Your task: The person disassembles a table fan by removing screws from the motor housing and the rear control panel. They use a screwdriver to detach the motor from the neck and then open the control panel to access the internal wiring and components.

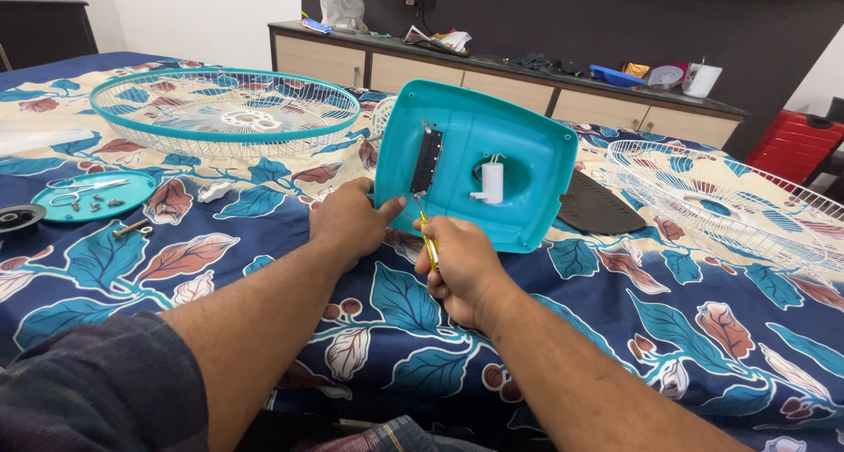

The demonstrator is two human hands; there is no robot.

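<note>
The left hand grips the lower left edge of a teal plastic fan base cover, fingers curled round the rim and thumb pressed along the edge, holding it tilted up on its edge on the bed, its hollow inner side facing the camera. The right hand is clenched round the yellow handle of a screwdriver, whose shaft points up at the lower end of a black switch strip fixed inside the cover. A short white tube sticks out from the round recess in the middle of the cover.

Everything lies on a blue bedsheet printed with leaves. Behind the left hand rests a teal-rimmed wire fan guard; a second, white wire guard lies well off to the right. A dark flat plate sits just beside the cover's right edge. Far left, a teal round dish holds scissors and several screws, with a loose bolt near it and a black round part at the frame edge
</note>
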